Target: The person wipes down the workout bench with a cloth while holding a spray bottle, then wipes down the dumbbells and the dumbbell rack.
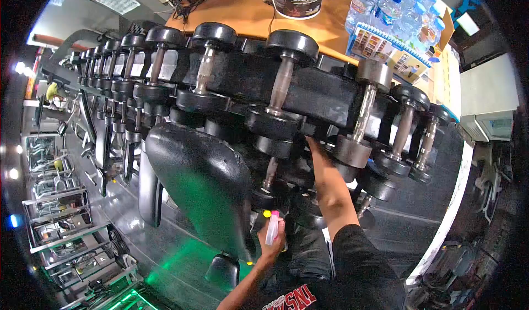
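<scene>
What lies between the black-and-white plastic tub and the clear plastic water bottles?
Just bare orange tabletop separates the tub from the bottles in the head view.

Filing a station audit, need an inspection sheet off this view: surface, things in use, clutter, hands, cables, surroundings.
Surface: black rack carrying dumbbells, beside an orange-brown counter
Things in use: spray bottle; dumbbells in two rows, several handles worn-looking
Clutter: on the counter, white tub, water bottles, spiral-bound calendar
Left hand: gripping the spray bottle
Right hand: hidden; its forearm reaches in among the lower dumbbells
Cables: black tangle on the counter, by its far left end; routing unclear
Surroundings: black padded bench close to the rack; gym machines beyond; green light on dark floor
</scene>
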Motion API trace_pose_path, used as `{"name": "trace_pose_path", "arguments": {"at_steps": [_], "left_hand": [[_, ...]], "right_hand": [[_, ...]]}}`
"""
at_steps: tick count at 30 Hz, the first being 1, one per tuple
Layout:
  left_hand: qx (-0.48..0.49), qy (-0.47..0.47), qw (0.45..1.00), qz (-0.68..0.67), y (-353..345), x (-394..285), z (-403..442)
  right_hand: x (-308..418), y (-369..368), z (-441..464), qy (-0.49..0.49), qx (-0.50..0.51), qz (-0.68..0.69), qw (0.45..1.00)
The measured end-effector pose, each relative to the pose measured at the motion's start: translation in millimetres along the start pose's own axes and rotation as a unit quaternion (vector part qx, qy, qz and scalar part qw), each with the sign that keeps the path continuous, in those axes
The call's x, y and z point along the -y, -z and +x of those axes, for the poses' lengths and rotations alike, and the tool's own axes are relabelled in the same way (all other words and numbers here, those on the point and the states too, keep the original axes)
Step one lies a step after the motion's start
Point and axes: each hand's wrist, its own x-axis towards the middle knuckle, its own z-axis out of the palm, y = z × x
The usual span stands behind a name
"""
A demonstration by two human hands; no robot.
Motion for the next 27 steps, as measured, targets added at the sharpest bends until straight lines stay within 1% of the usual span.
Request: {"name": "trace_pose_path", "arguments": {"at_steps": [1, 3, 7, 9, 10, 12, 13, 15, 16, 17, 19, 20, 22, 23, 27], "left_hand": [[0.0, 0.0, 1.0, 0.001, 2.8, 0.8, -0.9], [0.038, 0.007, 0.998, 0.056, 5.9, 2.9, -0.6], [0.044, 0.026, 0.998, 0.042, -2.5, 2.9, -3.3], [0.036, -0.009, 0.998, 0.046, -7.9, -1.3, -1.5], [0.033, -0.009, 0.998, 0.047, -7.5, -3.8, -3.7], [0.056, 0.086, 0.995, 0.018, -6.5, -9.2, -9.3], [0.054, 0.085, 0.995, 0.021, -5.2, -9.5, -10.0], [0.063, -0.002, 0.997, 0.043, -5.2, -7.5, -12.3], [0.05, 0.016, 0.999, -0.001, -8.3, -5.4, -12.6], [0.049, 0.017, 0.999, -0.001, -5.3, -3.5, -13.8], [0.074, 0.028, 0.994, 0.075, 2.3, -5.2, -14.8], [0.071, 0.029, 0.994, 0.074, 4.4, -5.1, -15.2], [0.056, 0.067, 0.995, 0.054, 8.2, -4.7, -18.2], [0.056, 0.069, 0.995, 0.055, 9.7, -4.0, -19.7], [0.063, 0.032, 0.995, 0.065, 15.4, -7.5, -20.2]], "right_hand": [[-0.4, -1.6, -0.6, -0.001, 0.0, -0.001, 1.0], [-4.1, -6.7, -6.8, 0.005, 0.001, 0.0, 1.0], [-15.9, -10.4, -14.3, 0.005, 0.005, -0.005, 1.0], [-12.1, -8.4, -9.8, 0.006, 0.003, -0.004, 1.0], [-6.9, -9.5, -6.9, 0.013, 0.001, -0.002, 1.0], [5.7, -7.3, 7.6, 0.02, -0.006, -0.002, 1.0], [13.2, -6.5, 11.5, 0.023, -0.01, 0.001, 1.0], [25.5, -5.4, 18.3, 0.032, -0.015, 0.005, 0.999], [30.9, -7.0, 21.1, 0.037, -0.018, 0.01, 0.999], [36.6, -8.9, 23.8, 0.043, -0.021, 0.011, 0.999], [49.8, -12.5, 26.2, 0.056, -0.026, 0.018, 0.998], [58.5, -13.7, 27.5, 0.068, -0.03, 0.022, 0.997], [74.9, -16.2, 30.0, 0.092, -0.039, 0.034, 0.994], [82.9, -17.6, 30.5, 0.107, -0.043, 0.043, 0.992], [102.7, -17.7, 18.4, 0.192, -0.061, 0.092, 0.975]]}}
